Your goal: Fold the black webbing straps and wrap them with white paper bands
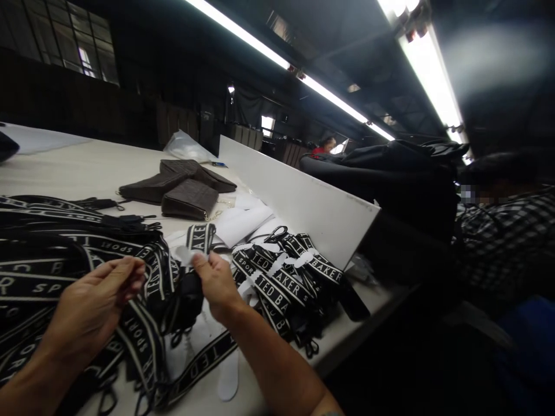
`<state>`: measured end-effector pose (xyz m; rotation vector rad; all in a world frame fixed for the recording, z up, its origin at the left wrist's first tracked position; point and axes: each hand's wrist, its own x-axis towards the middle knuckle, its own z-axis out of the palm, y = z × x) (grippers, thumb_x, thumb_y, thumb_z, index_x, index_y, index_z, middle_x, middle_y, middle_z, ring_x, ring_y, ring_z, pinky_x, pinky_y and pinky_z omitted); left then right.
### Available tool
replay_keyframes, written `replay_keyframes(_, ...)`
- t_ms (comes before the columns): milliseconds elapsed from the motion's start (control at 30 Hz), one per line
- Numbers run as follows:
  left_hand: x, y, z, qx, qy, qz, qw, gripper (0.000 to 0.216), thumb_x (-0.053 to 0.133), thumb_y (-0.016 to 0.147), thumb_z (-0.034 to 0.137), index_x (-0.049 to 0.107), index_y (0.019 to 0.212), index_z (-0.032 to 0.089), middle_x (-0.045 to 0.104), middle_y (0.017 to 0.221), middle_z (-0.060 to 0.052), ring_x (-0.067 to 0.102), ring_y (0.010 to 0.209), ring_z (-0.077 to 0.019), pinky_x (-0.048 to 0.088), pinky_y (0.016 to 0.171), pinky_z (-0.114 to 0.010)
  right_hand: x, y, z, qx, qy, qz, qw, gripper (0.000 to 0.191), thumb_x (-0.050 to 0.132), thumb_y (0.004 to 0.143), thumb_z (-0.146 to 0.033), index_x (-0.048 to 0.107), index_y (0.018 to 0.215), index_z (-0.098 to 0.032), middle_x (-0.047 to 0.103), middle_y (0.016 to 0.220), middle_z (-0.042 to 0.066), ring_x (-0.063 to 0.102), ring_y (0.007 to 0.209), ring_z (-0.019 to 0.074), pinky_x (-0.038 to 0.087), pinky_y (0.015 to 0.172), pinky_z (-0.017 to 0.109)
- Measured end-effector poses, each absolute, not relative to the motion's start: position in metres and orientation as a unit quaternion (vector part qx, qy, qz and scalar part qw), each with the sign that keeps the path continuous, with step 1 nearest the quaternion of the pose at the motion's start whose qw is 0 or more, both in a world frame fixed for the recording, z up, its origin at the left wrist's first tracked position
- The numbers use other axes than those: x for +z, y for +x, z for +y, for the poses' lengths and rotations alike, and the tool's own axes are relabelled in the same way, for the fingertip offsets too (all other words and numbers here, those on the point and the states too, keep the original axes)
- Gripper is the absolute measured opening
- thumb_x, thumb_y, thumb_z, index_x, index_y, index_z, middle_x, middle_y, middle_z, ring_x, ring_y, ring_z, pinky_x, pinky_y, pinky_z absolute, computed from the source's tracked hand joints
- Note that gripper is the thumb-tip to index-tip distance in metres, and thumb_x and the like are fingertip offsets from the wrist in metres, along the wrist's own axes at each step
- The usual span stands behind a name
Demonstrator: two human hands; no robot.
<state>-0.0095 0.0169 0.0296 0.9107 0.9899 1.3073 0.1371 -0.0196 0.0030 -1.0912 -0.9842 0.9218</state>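
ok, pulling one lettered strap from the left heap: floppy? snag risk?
Probably floppy: the lettered straps bend and fold over one another. Likely to drag neighbours, since they overlap in a tangle, and a black end piece could catch. Rolling seems unlikely; the bands look flat.

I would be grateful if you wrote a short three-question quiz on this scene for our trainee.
1. Which hand holds the folded strap, the left or the right?
2. True or false: the brown bags lie farther from the person wearing the camera than the folded strap does.
3. Fill in the missing word: on the bundled straps, the lettering reads "TED ____".

Key:
1. The right hand.
2. True.
3. BAKER.
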Motion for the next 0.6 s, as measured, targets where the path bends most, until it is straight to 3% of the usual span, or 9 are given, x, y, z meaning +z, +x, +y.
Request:
replay_keyframes(133,0.040,-0.016,0.015,0.562,0.355,0.428,0.612,0.008,0.071,0.073,0.020,0.065,0.071,0.015,0.062,0.069,0.002,0.048,0.060,-0.0091,0.039,0.047,-0.015,0.055,0.180,-0.053,0.235,-0.531,-0.502,0.641,0.039,0.052,0.091,-0.054,0.066,0.096,-0.019,0.064,0.075,0.003,0.057,0.069,0.0163,0.047,0.062,0.026)
replay_keyframes(267,0.037,-0.021,0.017,0.597,0.360,0.391,0.601,0.024,0.078,0.060,0.028,0.064,0.072,0.012,0.059,0.066,-0.001,0.046,0.055,-0.0071,0.034,0.043,-0.014,0.083,0.237,-0.078,0.086,-0.589,-0.555,0.581,0.036,0.059,0.087,-0.047,0.070,0.106,-0.018,0.071,0.096,0.007,0.064,0.086,0.0218,0.049,0.080,0.031)
replay_keyframes(467,0.025,-0.030,0.031,0.644,0.369,0.387,0.546,0.041,0.075,0.055,0.044,0.062,0.073,0.009,0.056,0.062,0.000,0.043,0.050,-0.0060,0.029,0.042,-0.016,0.075,0.318,-0.080,-0.054,-0.826,-0.454,0.330,0.040,0.063,0.080,-0.039,0.072,0.111,-0.017,0.073,0.096,0.014,0.066,0.094,0.0316,0.048,0.085,0.041)
replay_keyframes(533,0.023,-0.033,0.034,0.664,0.355,0.391,0.529,0.039,0.073,0.057,0.042,0.060,0.075,0.011,0.056,0.063,0.000,0.043,0.049,-0.0063,0.028,0.042,-0.017,0.069,0.316,-0.081,-0.124,-0.825,-0.434,0.340,0.039,0.059,0.082,-0.037,0.071,0.113,-0.018,0.073,0.100,0.014,0.066,0.095,0.0319,0.048,0.085,0.044)
replay_keyframes(600,0.021,-0.033,0.035,0.679,0.346,0.392,0.515,0.036,0.070,0.059,0.038,0.058,0.080,0.012,0.056,0.063,0.002,0.043,0.048,-0.0065,0.029,0.042,-0.017,0.062,0.294,-0.077,-0.114,-0.775,-0.471,0.406,0.037,0.056,0.084,-0.040,0.071,0.111,-0.019,0.072,0.105,0.013,0.067,0.095,0.0296,0.050,0.087,0.043)
